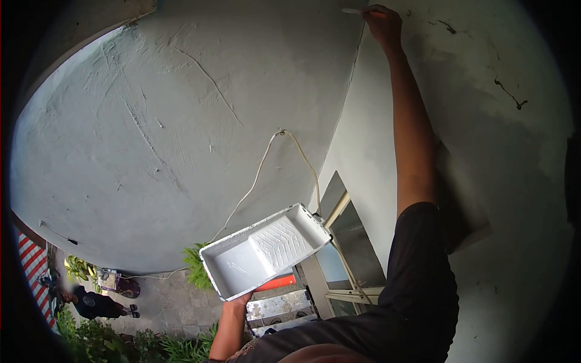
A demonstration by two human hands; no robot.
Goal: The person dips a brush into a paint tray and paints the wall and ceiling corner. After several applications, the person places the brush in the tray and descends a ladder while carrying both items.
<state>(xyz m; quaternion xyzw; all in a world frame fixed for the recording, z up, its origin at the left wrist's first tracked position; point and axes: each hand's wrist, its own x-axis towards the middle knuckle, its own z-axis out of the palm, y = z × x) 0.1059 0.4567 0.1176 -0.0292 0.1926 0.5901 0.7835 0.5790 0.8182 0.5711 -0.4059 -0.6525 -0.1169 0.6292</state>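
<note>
My left hand [241,300] supports a white paint tray [263,251] from below at its lower edge, with most of the fingers hidden beneath it. White paint lies in the tray's deep end and coats its ribbed slope. High up at the top of the view, my right hand [384,23] is closed around a paintbrush [351,11] with a whitish head. The brush is beside the corner line where the grey surface [242,72] meets the paler wall [369,139]; whether it touches cannot be made out.
A pale cable [257,172] hangs from a hook behind the tray. Below are a paint-spattered ladder [278,304] and an open window frame [348,248]. Lower left, a person in dark clothes [97,304] stands on paving near plants [145,345].
</note>
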